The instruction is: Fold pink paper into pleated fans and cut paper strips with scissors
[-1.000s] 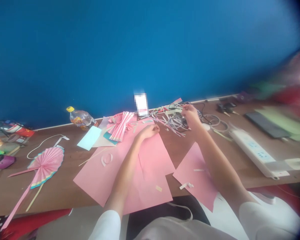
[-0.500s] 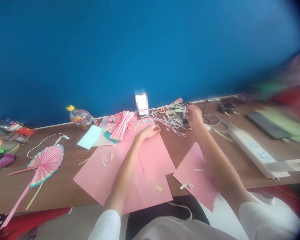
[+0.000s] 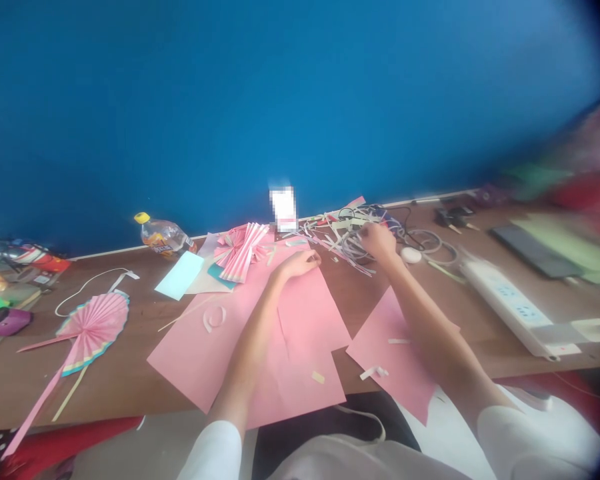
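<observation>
My left hand (image 3: 299, 263) rests on a large pink paper sheet (image 3: 310, 307), fingers loosely bent with a gap between thumb and fingertips and nothing seen between them. My right hand (image 3: 379, 240) is at the pile of paper strips (image 3: 347, 247) near the wall, its fingers closed together. What they hold, if anything, is hidden. Left of my left hand sits a pink pleated paper piece (image 3: 243, 252). A curled white strip (image 3: 214, 319) and a small cream scrap (image 3: 318, 377) lie on the pink sheet.
A finished-looking pink paper fan (image 3: 95, 327) lies at left. Behind stand a bottle with a yellow cap (image 3: 163, 237) and a blurred-out white item (image 3: 283, 208). A second pink sheet (image 3: 385, 333), a power strip (image 3: 510, 307), coiled cable (image 3: 437, 247) and dark phone-like slab (image 3: 535, 251) are at right.
My right hand has moved slightly left and down over the strips, uncovering a round white object beside the cable. My left hand has stayed on the pink sheet.
</observation>
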Available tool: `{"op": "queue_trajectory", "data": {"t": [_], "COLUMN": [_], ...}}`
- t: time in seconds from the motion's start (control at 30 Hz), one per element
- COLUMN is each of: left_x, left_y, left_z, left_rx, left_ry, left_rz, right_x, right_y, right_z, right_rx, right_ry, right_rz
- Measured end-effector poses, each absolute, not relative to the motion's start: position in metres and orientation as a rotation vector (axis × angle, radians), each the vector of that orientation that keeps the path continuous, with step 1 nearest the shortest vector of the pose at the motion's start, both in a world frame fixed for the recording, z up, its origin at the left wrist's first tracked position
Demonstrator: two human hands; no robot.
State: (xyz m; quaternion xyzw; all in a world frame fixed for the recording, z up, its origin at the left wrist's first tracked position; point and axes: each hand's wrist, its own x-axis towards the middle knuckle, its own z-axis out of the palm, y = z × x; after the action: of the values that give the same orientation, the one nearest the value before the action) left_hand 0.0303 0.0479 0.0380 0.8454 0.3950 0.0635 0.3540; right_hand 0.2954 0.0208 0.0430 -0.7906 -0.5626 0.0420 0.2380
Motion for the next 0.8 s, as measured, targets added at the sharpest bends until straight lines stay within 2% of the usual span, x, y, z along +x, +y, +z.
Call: {"op": "queue_trajectory", "data": {"t": [0.13,0.23,0.43,0.57,0.67,0.8], "left_x": [0.031,0.03,0.03,0.035,0.042,0.051], "left_y": [0.048,0.048,0.048,0.044,0.038,0.033], "left_z": [0.039,0.036,0.032,0.044,0.059,0.071], "left_rx": [2.173,2.182,2.089,1.991,1.686,1.279], "left_ry": [1.02,1.0,0.999,0.963,0.856,0.761], "left_rz": [0.167,0.191,0.3,0.533,0.668,0.748], "right_x": [0.292,0.291,0.284,0.276,0.268,0.252], "right_y": [0.018,0.016,0.009,0.005,0.005,0.004], "right_z": [0.062,0.074,0.089,0.094,0.093,0.09], "right_rx": [-2.097,-1.925,-1.667,-1.549,-1.5,-1.468], "right_ry": [-1.49,-1.523,-1.478,-1.403,-1.446,-1.683], "right_rz": [0.093,0.222,0.801,1.09,1.064,0.806]}}
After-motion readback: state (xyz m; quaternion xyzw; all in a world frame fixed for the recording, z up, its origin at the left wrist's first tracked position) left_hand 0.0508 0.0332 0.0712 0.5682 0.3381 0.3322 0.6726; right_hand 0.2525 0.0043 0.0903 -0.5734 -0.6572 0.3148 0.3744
